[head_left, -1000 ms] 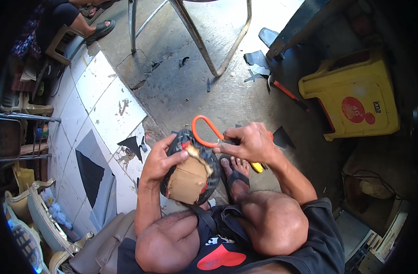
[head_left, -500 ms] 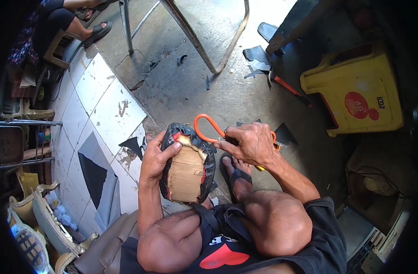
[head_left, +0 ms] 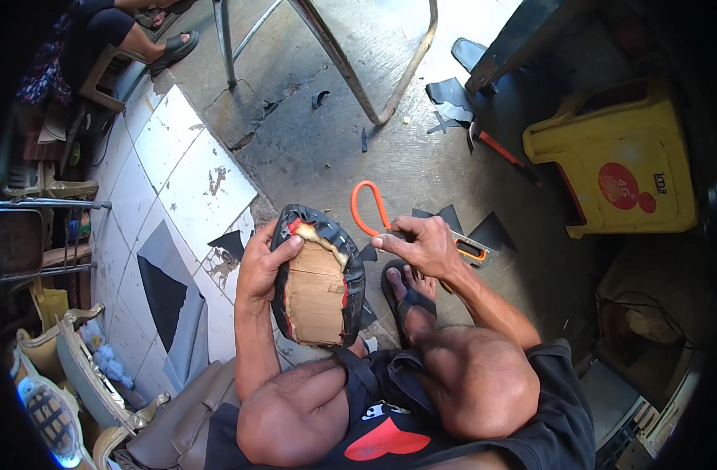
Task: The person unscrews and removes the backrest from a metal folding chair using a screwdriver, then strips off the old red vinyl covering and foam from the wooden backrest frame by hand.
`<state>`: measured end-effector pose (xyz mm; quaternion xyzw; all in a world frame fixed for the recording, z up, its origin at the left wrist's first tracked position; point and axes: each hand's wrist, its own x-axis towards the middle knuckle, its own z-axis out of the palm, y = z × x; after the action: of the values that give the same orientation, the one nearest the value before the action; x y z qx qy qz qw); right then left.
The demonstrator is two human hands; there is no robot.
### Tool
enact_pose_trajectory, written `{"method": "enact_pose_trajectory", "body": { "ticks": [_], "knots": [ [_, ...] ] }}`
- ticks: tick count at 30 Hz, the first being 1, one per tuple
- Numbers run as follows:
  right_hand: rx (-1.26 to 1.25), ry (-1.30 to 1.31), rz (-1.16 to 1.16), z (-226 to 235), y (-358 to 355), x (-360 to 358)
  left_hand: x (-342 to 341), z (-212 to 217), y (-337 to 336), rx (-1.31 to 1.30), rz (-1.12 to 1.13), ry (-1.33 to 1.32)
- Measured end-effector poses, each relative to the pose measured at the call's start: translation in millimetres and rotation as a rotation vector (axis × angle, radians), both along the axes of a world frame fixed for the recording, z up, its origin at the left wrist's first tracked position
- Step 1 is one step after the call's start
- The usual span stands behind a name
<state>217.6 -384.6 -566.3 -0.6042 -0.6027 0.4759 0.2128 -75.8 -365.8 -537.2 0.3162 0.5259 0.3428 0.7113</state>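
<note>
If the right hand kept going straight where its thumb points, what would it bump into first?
Probably the near edge of the black-edged cushion, held in the left hand: the right hand points leftward at it. Depth is unclear, so it might pass over instead.

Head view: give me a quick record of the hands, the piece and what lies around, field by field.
Left hand: grips the left edge of the padded piece, thumb on its near face
Right hand: closed at the base of an orange loop; the rest is hidden
Padded piece state: black cover around the rim, brown panel bare, cream padding showing near the top
Loop contact: apart from the padded piece
Floor, right: hammer, yellow stool
Floor, left: black scrap over white tiles
</note>
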Motion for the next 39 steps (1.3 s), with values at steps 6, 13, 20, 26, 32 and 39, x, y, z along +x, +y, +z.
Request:
{"method": "enact_pose_trajectory", "body": {
  "ticks": [6, 13, 20, 26, 32, 39],
  "knots": [
    [0.443, -0.230, 0.131, 15, 1, -8, -1, -2, 0, 0.000, 0.008, 0.000],
    [0.437, -0.264, 0.129, 18, 3, -14, 0, 3, 0, 0.027, 0.007, 0.021],
    [-0.243, 0.289, 0.071, -28, 5, -4, -2, 3, -4, 0.041, 0.051, 0.025],
    [0.658, -0.787, -0.076, -64, 2, 27, 0, 3, -6, 0.047, 0.127, 0.124],
    [0.317, -0.139, 0.222, 28, 16, -40, 26, 11, -5, 0.077, 0.095, 0.195],
    [0.249, 0.097, 0.220, 3, 20, -34, 17, 6, -11, 0.064, 0.091, 0.218]
  ]
}}
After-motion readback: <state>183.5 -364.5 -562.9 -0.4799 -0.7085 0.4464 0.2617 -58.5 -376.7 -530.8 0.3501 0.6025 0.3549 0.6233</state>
